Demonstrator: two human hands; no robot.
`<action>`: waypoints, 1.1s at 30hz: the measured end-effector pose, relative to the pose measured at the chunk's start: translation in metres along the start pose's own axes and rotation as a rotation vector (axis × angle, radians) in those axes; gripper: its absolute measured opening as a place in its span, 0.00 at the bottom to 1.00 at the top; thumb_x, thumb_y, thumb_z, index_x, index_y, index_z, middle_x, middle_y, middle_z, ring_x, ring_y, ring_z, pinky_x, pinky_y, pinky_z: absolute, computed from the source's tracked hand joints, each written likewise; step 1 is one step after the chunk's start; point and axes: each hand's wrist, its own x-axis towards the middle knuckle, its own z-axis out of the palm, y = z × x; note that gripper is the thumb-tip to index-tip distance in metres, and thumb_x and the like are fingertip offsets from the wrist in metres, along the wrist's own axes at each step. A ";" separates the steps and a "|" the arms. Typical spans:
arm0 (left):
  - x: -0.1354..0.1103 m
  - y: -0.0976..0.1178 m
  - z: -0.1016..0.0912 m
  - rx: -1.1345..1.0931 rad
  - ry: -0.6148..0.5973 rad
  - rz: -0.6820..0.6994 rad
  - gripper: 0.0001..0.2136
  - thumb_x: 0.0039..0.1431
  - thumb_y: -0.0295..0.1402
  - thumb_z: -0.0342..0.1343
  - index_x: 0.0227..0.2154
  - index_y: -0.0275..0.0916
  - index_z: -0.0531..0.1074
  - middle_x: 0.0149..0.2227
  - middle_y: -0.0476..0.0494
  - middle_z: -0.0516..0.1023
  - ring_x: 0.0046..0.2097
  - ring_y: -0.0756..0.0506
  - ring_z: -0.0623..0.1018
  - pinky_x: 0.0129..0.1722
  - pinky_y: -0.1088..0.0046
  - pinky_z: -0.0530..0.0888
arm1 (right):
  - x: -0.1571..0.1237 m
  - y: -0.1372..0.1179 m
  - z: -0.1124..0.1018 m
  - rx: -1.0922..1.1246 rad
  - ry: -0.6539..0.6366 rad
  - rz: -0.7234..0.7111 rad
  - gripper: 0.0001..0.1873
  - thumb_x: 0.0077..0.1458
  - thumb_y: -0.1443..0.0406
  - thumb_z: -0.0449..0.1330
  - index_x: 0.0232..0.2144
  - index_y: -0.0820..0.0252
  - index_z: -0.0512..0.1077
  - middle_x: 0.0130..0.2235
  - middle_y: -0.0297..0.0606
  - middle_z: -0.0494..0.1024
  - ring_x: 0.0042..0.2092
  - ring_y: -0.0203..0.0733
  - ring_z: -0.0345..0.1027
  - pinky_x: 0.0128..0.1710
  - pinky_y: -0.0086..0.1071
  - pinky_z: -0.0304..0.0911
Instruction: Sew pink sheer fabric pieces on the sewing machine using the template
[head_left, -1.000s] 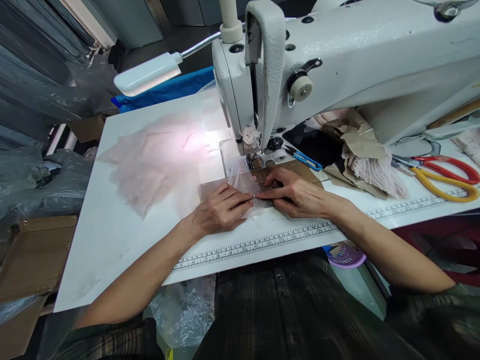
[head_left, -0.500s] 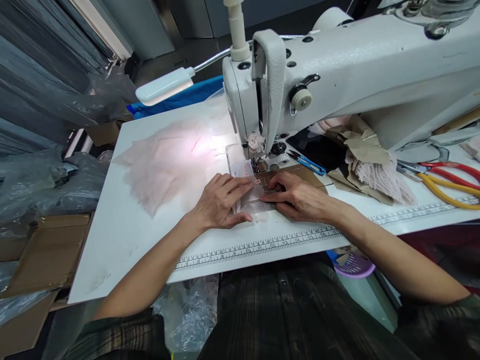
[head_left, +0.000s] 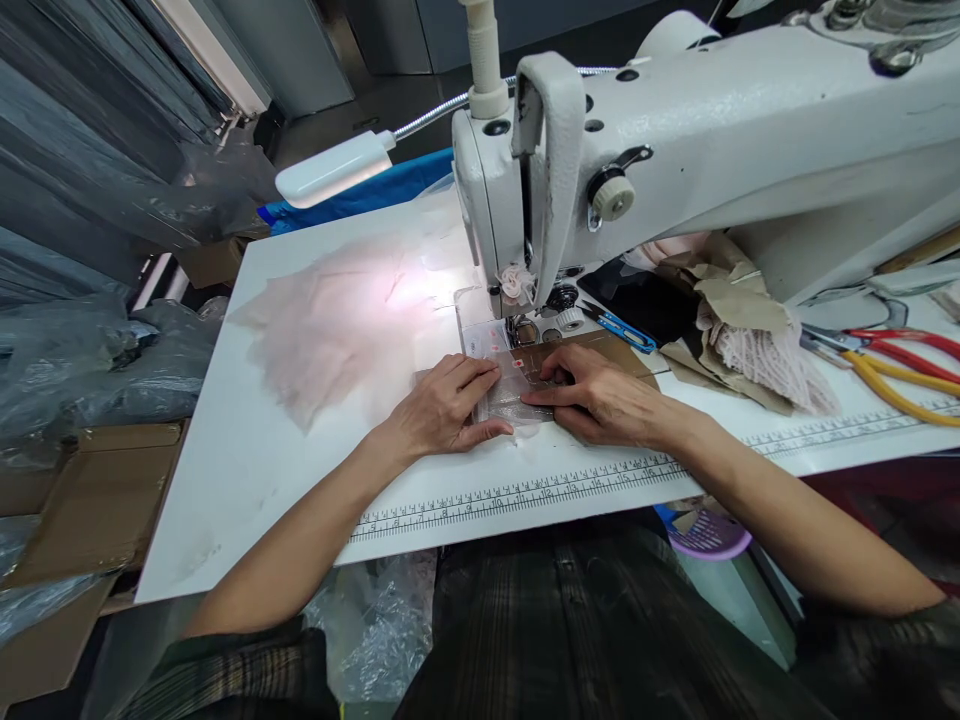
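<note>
A strip of sheer pale fabric (head_left: 501, 404) lies by the needle area of a white sewing machine (head_left: 487, 190), partly over a brown flat sheet (head_left: 611, 352). My left hand (head_left: 448, 402) rests palm down on its left side, fingers stretched out and thumb apart. From the right, my right hand (head_left: 600, 395) presses on the fabric with the index finger extended and another finger bent; its thumb is mostly tucked out of sight. Just ahead of both hands is the metal presser foot (head_left: 517, 330). Small red marks show on the fabric near it.
Pale pink sheer fabric (head_left: 322, 330) is spread on the left of the table under a lamp (head_left: 335, 168). Blue thread snips (head_left: 619, 328), crumpled brown paper (head_left: 739, 290) and red-and-yellow-handled scissors (head_left: 892, 365) lie to the right. A printed ruler (head_left: 525, 495) runs along the front edge.
The view has shifted slightly. My left hand's fingertips have slid a little on the sheer fabric; my right hand keeps nearly the same place and pose.
</note>
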 end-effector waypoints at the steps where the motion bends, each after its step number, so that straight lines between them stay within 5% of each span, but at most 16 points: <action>1: 0.000 0.000 0.000 -0.002 0.000 0.002 0.28 0.65 0.53 0.45 0.48 0.28 0.69 0.44 0.29 0.75 0.43 0.40 0.74 0.41 0.59 0.75 | 0.000 0.000 0.000 0.003 0.000 -0.003 0.20 0.56 0.71 0.53 0.48 0.57 0.77 0.42 0.46 0.70 0.45 0.50 0.64 0.47 0.46 0.65; 7: 0.005 0.004 0.000 0.029 -0.031 -0.109 0.30 0.67 0.54 0.36 0.52 0.31 0.66 0.44 0.33 0.74 0.42 0.42 0.73 0.41 0.61 0.73 | 0.000 0.001 0.001 -0.007 -0.001 0.001 0.21 0.56 0.70 0.53 0.50 0.56 0.76 0.43 0.47 0.69 0.45 0.50 0.63 0.46 0.47 0.64; 11: 0.020 0.008 -0.002 0.151 -0.161 -0.225 0.23 0.70 0.44 0.37 0.49 0.33 0.70 0.40 0.37 0.73 0.38 0.43 0.72 0.38 0.63 0.70 | -0.001 0.000 0.001 -0.019 0.008 0.007 0.20 0.57 0.70 0.53 0.49 0.55 0.77 0.43 0.46 0.68 0.45 0.49 0.63 0.45 0.45 0.64; 19: 0.030 0.012 -0.005 0.328 -0.313 -0.165 0.18 0.68 0.37 0.43 0.49 0.30 0.72 0.54 0.34 0.72 0.42 0.40 0.71 0.41 0.61 0.68 | 0.002 -0.012 0.001 -0.149 -0.058 -0.013 0.19 0.58 0.69 0.53 0.50 0.63 0.74 0.54 0.48 0.70 0.49 0.55 0.60 0.47 0.50 0.61; 33: 0.031 -0.025 -0.004 0.268 -0.309 -0.139 0.23 0.67 0.44 0.45 0.53 0.32 0.69 0.57 0.35 0.71 0.47 0.36 0.70 0.45 0.55 0.63 | 0.009 -0.009 0.007 -0.165 -0.017 0.119 0.23 0.57 0.71 0.53 0.56 0.64 0.69 0.56 0.52 0.66 0.54 0.59 0.58 0.49 0.54 0.62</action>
